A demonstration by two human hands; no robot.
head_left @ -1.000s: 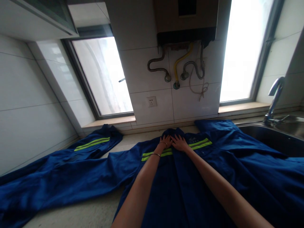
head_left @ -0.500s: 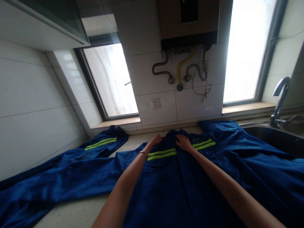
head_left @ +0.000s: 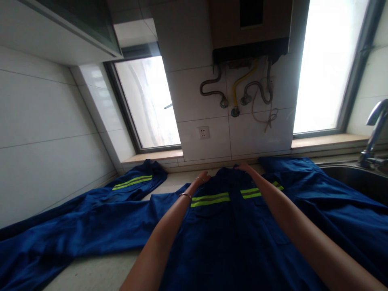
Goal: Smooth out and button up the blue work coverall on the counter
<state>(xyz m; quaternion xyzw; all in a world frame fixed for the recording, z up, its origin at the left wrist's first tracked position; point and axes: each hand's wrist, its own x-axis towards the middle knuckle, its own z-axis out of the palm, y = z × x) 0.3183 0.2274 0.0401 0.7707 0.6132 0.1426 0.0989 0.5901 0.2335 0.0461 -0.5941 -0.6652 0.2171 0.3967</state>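
Observation:
A dark blue work jacket point(head_left: 209, 238) with yellow-green reflective stripes lies spread front side up on the counter, its collar toward the wall. My left hand point(head_left: 205, 176), with bracelets at the wrist, is closed on the cloth at the shoulder left of the collar. At the right side of the collar, my right hand point(head_left: 243, 167) has its fingers closed on the collar edge. The fingertips of both hands are partly hidden. One sleeve point(head_left: 115, 228) stretches left across the counter.
Another blue garment part with stripes point(head_left: 133, 182) lies by the left wall. More blue cloth point(head_left: 321, 194) spreads right, beside the black sink point(head_left: 342, 176) and chrome faucet point(head_left: 376, 129). A water heater point(head_left: 250, 24) with hoses hangs above a wall socket point(head_left: 203, 132).
My right hand has moved from lying flat on the jacket's chest up to the collar and closed there. The left hand stays near the shoulder. The view has shifted slightly right to left.

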